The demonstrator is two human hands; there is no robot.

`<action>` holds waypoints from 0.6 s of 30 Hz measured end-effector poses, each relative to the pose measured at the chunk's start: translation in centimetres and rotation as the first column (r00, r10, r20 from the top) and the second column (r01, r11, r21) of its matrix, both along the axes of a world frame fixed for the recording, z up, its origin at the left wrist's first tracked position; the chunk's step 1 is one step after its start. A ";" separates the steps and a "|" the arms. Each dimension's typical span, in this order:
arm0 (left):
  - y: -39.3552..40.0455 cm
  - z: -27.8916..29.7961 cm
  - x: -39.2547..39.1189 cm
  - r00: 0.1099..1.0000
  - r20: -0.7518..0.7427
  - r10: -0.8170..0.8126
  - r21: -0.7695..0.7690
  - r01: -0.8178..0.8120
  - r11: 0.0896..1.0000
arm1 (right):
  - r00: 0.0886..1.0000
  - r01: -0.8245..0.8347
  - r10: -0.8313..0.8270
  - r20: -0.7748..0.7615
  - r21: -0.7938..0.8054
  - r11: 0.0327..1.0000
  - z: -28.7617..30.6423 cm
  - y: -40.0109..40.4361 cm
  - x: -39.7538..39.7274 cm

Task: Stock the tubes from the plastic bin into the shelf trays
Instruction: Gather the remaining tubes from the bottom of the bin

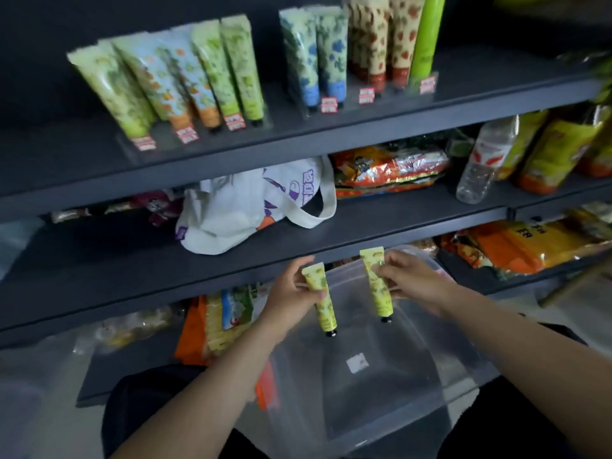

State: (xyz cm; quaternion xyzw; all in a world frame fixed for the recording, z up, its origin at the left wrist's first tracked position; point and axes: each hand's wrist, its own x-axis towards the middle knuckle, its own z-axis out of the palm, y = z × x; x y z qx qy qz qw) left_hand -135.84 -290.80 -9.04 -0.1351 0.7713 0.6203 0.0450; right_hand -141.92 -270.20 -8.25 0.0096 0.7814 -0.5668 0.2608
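You have one yellow-green tube in each hand, both held just below the middle of the frame over the clear plastic bin (381, 376). Your left hand (291, 293) has its fingers (303, 264) curled round the upper half of the left tube (320, 294), thumb across the front, while your right hand (410, 276) pinches the right tube (377, 286) near its middle. Both tubes hang cap down with the flat crimped end up, which matches how the stocked tubes (172, 81) stand in the clear trays (212, 137) on the top shelf (331, 127), at the upper left and upper centre of the frame, so you should not need to turn them on the way up. Holding them apart and by the body leaves the caps free to drop into a slot. The bin below looks empty apart from a small white label (357, 362) on its floor, so these seem to be the last two. The green patterned row at the upper left appears to be the closest match, though blur keeps me from being sure of the print. A white tote bag (238, 210) and snack packets (387, 170) fill the middle shelf between your hands and the trays, so lift clear of its front edge.
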 end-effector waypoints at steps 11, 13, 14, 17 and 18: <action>-9.8 19.3 3.5 0.949 -0.312 0.043 -0.182 -0.105 0.978 | 0.738 -0.346 0.419 -0.528 0.238 0.908 19.4 -8.1 0.1; -11.6 22.6 4.1 0.928 -0.365 0.072 -0.178 -0.145 0.973 | 0.656 -0.368 0.468 -0.591 0.292 0.883 22.6 -9.9 0.4; -12.4 24.3 4.3 0.916 -0.393 0.084 -0.177 -0.165 0.970 | 0.615 -0.375 0.491 -0.617 0.319 0.870 24.1 -10.8 0.7; -15.0 29.2 3.6 0.868 -0.482 0.122 -0.165 -0.227 0.960 | 0.481 -0.393 0.563 -0.672 0.410 0.823 28.1 -13.6 0.8; -15.9 30.9 3.1 0.849 -0.508 0.142 -0.163 -0.257 0.952 | 0.426 -0.375 0.589 -0.686 0.459 0.805 29.2 -14.6 0.6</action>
